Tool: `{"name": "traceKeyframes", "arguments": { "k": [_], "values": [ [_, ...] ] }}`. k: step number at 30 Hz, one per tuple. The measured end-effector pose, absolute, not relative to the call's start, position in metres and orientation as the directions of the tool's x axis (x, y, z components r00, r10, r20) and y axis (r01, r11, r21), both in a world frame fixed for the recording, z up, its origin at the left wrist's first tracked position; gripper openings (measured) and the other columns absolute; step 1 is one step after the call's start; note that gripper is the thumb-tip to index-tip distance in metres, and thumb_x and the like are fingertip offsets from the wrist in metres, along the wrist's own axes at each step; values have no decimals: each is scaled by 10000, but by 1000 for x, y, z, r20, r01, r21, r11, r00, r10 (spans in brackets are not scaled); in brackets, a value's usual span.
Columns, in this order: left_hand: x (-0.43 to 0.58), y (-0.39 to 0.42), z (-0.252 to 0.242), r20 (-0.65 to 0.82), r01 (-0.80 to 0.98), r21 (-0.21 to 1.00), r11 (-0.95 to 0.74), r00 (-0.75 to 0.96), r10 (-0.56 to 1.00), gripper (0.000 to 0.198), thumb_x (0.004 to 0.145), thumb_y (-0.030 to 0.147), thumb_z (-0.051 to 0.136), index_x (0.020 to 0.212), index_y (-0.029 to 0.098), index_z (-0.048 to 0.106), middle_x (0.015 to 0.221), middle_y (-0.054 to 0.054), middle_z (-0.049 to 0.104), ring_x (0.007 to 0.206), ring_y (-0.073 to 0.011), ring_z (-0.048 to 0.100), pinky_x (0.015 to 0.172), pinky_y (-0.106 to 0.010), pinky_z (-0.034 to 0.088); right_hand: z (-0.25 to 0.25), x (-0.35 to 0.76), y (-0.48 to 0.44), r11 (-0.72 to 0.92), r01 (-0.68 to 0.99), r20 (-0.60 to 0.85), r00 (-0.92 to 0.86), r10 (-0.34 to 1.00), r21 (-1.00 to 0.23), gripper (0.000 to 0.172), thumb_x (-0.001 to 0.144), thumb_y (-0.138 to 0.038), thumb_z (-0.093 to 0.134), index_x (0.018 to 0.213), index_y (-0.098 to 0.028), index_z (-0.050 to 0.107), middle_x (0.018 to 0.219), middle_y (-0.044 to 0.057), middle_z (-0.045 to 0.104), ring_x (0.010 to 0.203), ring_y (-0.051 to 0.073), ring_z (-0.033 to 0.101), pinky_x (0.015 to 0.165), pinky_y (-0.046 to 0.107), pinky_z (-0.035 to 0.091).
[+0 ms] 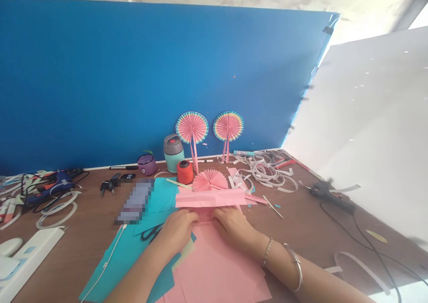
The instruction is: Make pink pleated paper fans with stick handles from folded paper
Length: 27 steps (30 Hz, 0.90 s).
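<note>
My left hand (182,226) and my right hand (230,222) rest side by side on pink paper, fingers bent and drawn together on its left and right parts. Between and beyond them, a folded pink strip (210,198) stands up across the sheet. More pink sheets (217,263) lie beneath my wrists, over teal paper (113,263). Just behind the strip is a pleated pink paper rosette (209,179). The fingertips are partly hidden against the paper.
Two round paper fans (191,128) lean on the blue partition (133,71). Nearby are a teal-grey flask (174,153), red thread spool (185,172), purple cup (146,164) and phone (136,201). Paper strips (267,171) lie right, a power strip (30,263) left, a black glue gun (331,196) far right.
</note>
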<state>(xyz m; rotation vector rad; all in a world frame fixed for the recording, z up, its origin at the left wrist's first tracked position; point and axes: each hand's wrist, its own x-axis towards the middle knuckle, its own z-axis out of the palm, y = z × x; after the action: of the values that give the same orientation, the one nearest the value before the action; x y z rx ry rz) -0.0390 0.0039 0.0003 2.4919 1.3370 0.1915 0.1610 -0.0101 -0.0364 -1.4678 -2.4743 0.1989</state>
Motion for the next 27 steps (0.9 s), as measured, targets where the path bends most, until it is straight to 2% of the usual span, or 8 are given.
{"name": "traceKeyframes", "arguments": {
  "k": [3,9,14,17,20,22,27],
  "values": [
    [-38,5,-1,12,780,357,-515,547,837,280,827,85,419,726,200,653,807,-31,596,789,-157,559,638,-241,348,-35,159,-10,483,842,184,-449,874,-241,162,842,-92,437,807,-170,574,796,31,618,785,169,511,741,287,289],
    [-35,3,1,-1,800,313,-511,539,843,275,839,78,405,787,194,648,814,-36,598,818,-172,547,663,-262,368,-37,160,-10,530,829,233,-487,842,-179,173,853,-85,440,790,-172,575,812,28,592,799,162,476,714,283,261],
    [-32,-2,-3,10,793,172,-584,591,807,298,838,63,412,898,224,656,854,-48,597,873,-205,538,728,-315,378,-39,162,-10,586,809,318,-547,774,-34,153,818,-73,484,730,-159,574,778,33,550,761,159,418,691,299,239],
    [-23,-10,-11,-11,803,86,-590,593,805,337,845,43,364,975,192,636,907,-82,600,895,-233,535,751,-356,401,-40,162,-11,614,788,327,-594,735,51,188,824,-72,499,661,-152,547,741,33,524,718,157,378,650,306,226],
    [-11,-20,-26,-2,843,53,-536,537,844,396,833,1,307,978,176,631,892,-96,604,872,-231,546,722,-346,430,-45,162,-14,635,766,306,-631,713,98,205,836,-84,505,647,-152,547,749,46,511,724,168,369,624,316,225],
    [-5,-27,-36,24,858,13,-513,513,858,420,813,-8,331,1081,164,605,877,-120,607,840,-245,557,689,-351,441,-49,162,-17,641,761,272,-642,717,106,197,825,-94,521,642,-155,559,754,56,515,734,179,380,625,324,243],
    [1,-41,-42,51,870,-127,-476,485,873,479,791,-21,342,1194,116,563,961,-186,609,835,-280,590,696,-392,463,-50,158,-30,564,815,184,-580,794,132,87,750,-97,568,740,-148,638,831,98,575,798,224,462,661,352,319]
  ]
}}
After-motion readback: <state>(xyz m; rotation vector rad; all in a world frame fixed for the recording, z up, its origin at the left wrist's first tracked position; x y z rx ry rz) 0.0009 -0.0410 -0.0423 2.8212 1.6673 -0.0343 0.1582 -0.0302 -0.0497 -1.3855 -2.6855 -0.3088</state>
